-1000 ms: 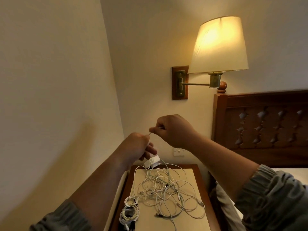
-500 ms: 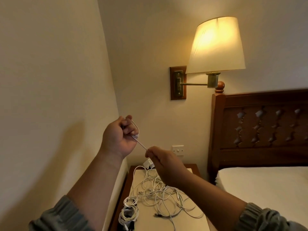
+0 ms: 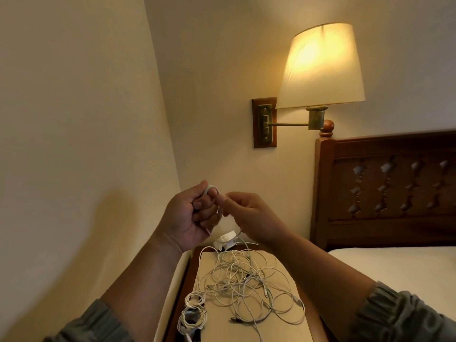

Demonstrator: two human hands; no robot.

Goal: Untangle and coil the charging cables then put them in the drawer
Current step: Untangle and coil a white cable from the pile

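A tangle of white charging cables (image 3: pixel 244 285) lies on the nightstand (image 3: pixel 283 327). My left hand (image 3: pixel 191 215) is raised above it, fingers curled round a small loop of one white cable (image 3: pixel 211 187). My right hand (image 3: pixel 249 213) pinches the same cable right beside the left hand, and the strand hangs from there down to the pile. A white charger plug (image 3: pixel 225 239) sits at the back of the nightstand. Two coiled cables (image 3: pixel 193 309) lie at the front left corner. No drawer is in view.
The nightstand stands in a narrow gap between the wall (image 3: pixel 74 169) on the left and the bed (image 3: pixel 399 267) with its dark wooden headboard (image 3: pixel 385 188) on the right. A lit wall lamp (image 3: pixel 320 67) hangs above.
My right hand rose from near the pile up to meet the left hand, bringing the cable round into a loop. The left hand dropped slightly and moved right.
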